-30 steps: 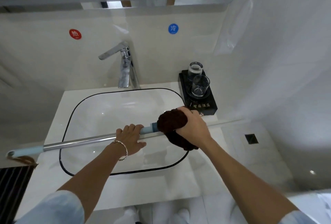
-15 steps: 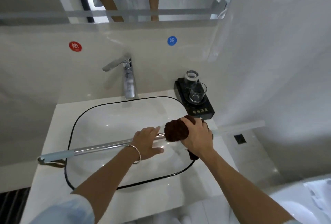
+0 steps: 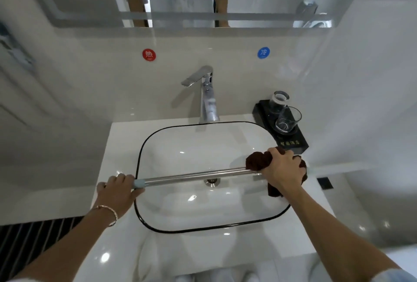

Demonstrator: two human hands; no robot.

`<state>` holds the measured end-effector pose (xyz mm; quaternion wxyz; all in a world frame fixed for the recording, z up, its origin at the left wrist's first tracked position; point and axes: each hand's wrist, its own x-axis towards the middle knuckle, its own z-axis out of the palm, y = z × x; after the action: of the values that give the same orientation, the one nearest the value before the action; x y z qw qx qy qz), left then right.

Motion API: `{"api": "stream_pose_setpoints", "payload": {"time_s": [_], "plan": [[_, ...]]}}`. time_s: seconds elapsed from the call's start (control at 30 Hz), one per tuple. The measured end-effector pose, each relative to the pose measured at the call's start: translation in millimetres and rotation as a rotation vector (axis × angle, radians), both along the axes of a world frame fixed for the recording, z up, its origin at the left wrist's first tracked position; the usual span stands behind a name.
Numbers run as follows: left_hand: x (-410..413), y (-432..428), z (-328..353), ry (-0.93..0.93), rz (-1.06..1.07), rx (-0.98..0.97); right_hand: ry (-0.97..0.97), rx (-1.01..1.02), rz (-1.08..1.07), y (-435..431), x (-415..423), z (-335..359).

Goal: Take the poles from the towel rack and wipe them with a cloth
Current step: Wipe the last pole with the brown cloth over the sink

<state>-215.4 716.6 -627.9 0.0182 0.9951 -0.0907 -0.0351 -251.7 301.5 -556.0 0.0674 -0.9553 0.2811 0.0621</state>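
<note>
My left hand (image 3: 118,191) grips the pole (image 3: 191,176) by its blue end over the sink (image 3: 144,146), while my right hand (image 3: 282,171) clasps the brown cloth (image 3: 257,161) around the other end.

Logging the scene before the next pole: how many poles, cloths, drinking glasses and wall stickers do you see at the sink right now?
pole: 1
cloth: 1
drinking glasses: 2
wall stickers: 2 (one red, one blue)
Total: 6
</note>
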Motion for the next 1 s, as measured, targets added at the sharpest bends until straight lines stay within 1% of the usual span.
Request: {"api": "stream_pose_setpoints", "payload": {"time_s": [0.1, 0.2, 0.3, 0.4, 0.53, 0.7, 0.77, 0.83, 1.0], "plan": [[3, 4, 0, -0.027, -0.042, 0.031, -0.004, -0.058, 0.003, 23, 2, -2], [5, 10, 3, 0.034, -0.039, 0.053, -0.006, -0.075, 0.013, 38, 1, 1], [5, 12, 2, 0.045, -0.055, 0.061, -0.034, -0.03, 0.077, 62, -1, 1], [2, 8, 6, 0.029, -0.059, 0.002, -0.062, 0.039, 0.174, 109, -4, -3], [1, 5, 14, 0.143, -0.039, 0.022, -0.048, 0.087, 0.299, 173, 2, -4], [-21, 10, 17, 0.245, -0.035, -0.125, -0.024, 0.129, 0.429, 223, -1, -3], [-31, 11, 19, 0.224, -0.032, -0.138, -0.028, 0.125, 0.489, 233, -5, -1], [-34, 9, 29, 0.193, -0.039, -0.106, -0.045, 0.12, 0.523, 236, -4, 4], [-20, -8, 64, 0.1, -0.078, -0.012, -0.093, 0.122, 0.534, 229, 3, 27]]}}
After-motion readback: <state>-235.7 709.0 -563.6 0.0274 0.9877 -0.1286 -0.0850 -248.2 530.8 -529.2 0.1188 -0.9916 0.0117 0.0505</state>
